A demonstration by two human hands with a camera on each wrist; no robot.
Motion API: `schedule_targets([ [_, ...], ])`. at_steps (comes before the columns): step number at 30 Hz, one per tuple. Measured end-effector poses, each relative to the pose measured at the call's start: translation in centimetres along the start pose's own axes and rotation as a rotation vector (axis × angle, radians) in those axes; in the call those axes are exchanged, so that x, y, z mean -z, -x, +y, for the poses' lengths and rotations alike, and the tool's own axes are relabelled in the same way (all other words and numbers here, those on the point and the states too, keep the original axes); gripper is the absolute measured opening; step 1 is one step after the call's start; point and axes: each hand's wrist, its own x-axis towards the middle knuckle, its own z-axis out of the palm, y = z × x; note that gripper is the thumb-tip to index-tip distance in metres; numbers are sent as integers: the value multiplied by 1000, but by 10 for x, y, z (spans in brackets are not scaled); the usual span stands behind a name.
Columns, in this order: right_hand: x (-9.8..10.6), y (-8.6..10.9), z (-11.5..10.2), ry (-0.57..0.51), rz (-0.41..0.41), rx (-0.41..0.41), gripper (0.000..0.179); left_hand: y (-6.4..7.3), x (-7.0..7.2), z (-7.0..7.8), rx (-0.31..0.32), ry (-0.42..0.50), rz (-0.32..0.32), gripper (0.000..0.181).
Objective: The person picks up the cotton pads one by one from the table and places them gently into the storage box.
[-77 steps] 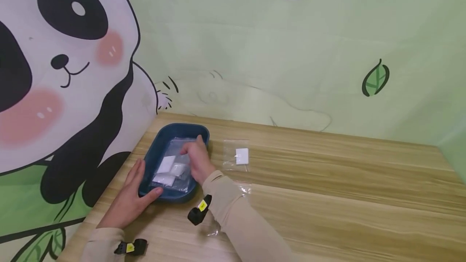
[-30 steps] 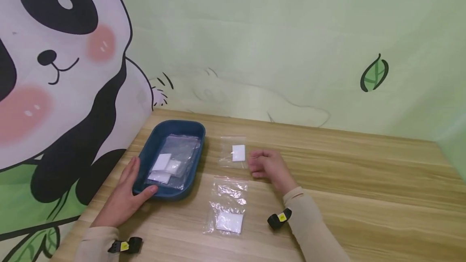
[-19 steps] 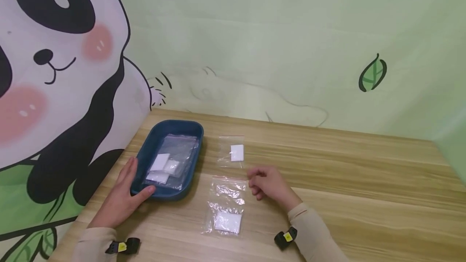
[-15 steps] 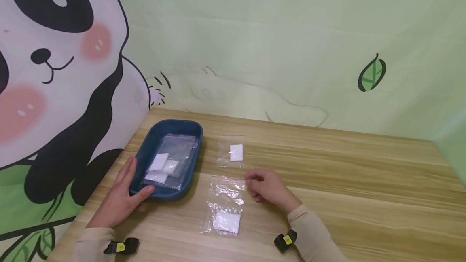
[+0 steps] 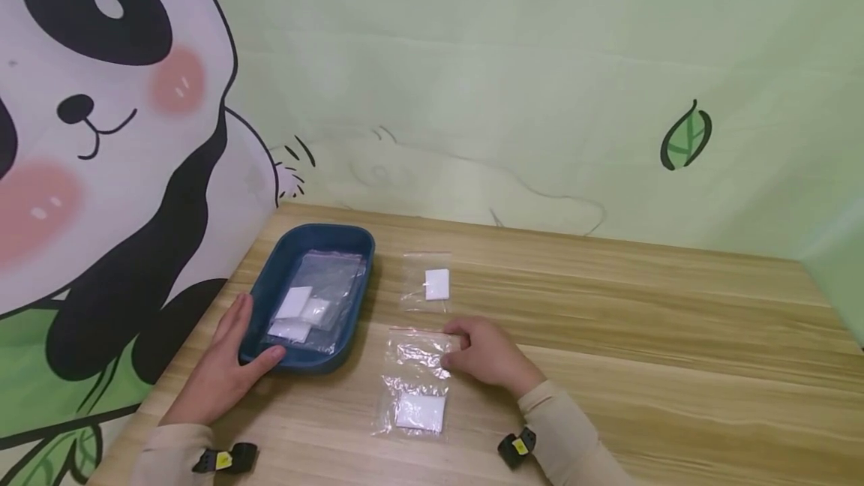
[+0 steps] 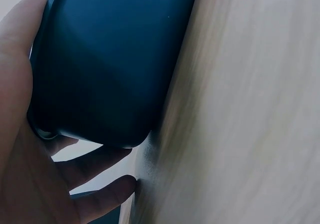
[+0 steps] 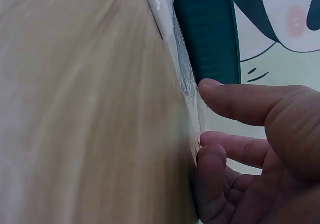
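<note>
My left hand (image 5: 219, 377) holds the near left corner of a dark blue plastic tray (image 5: 289, 246), thumb along its near rim and fingers down the left side. Inside the tray lie several clear zip bags (image 5: 334, 268) with white square pieces. My right hand (image 5: 491, 351) rests by the upper right edge of a clear zip bag (image 5: 417, 381) lying flat, which has a white piece (image 5: 421, 412) at its near end. In the right wrist view, the thumb (image 7: 240, 102) and the other fingers stand apart, fingertips right at the bag's edge. The left wrist view shows the tray's outside wall (image 6: 110, 64).
A second clear zip bag (image 5: 415, 283) with a white square lies farther back on the wooden table (image 5: 641, 306). Behind and at the left stands a green wall covering (image 5: 432, 58) with a printed panda. Both wrists wear black straps.
The right hand has come out of the tray, moved right past the back bag, then nearer and left to the front bag's edge. The left hand stays at the tray.
</note>
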Motion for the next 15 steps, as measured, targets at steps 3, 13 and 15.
schedule_targets([
  [3, -2, -1, -3, 69, 7, 12, 42, 1, -1, 0, -6, 2, 5, 105],
  [13, -6, -2, -3, 120, 97, 36, 12, 1, -1, 0, -13, 14, 10, 104],
  [15, -7, -3, 0, -1, 109, 19, 9, 2, -1, 0, -13, 11, 9, 104],
])
